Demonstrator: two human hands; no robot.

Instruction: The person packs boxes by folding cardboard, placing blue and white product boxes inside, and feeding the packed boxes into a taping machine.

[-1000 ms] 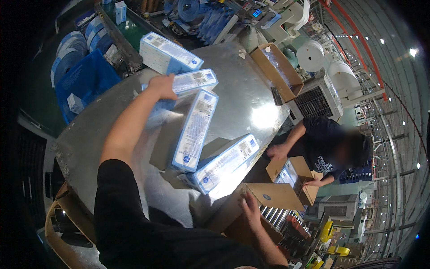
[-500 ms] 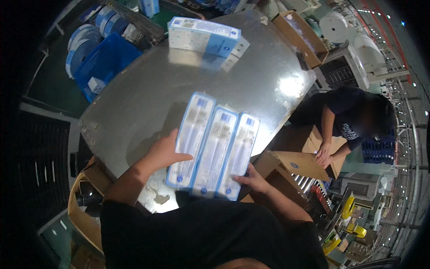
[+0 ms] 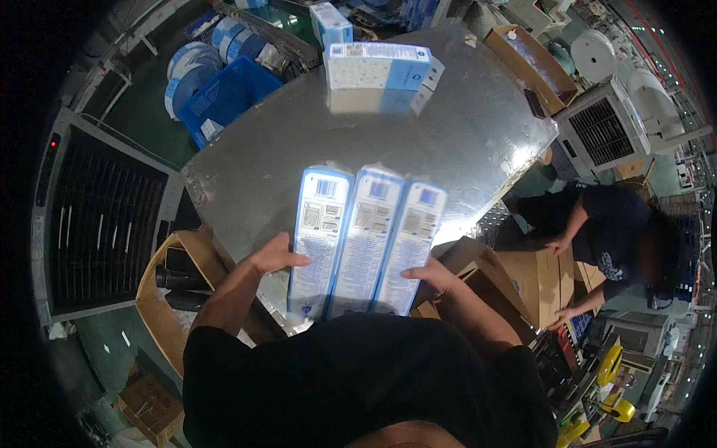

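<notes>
Between my hands stand three white-and-blue boxes side by side: a left box [image 3: 321, 239], a middle box [image 3: 366, 243] and a right box [image 3: 413, 243]. Their narrow printed faces are turned up toward me. My left hand [image 3: 275, 256] presses on the outer side of the left box, its thumb over the top face. Against the right box, my right hand [image 3: 432, 277] grips in the same way. Most fingers of both hands are hidden behind the boxes. The boxes' near ends are partly covered by my black shirt.
On the metal table [image 3: 254, 172], more blue-and-white boxes [image 3: 379, 67] stand at the far edge. A blue crate [image 3: 224, 101] is beyond its left side. An open carton [image 3: 183, 254] lies near left. At right, a co-worker [image 3: 612, 231] handles a cardboard box [image 3: 534, 280].
The three boxes have come closer to my body and sit straighter, still between my hands. The whole view has shifted. The co-worker's hands have moved apart on the cardboard box.
</notes>
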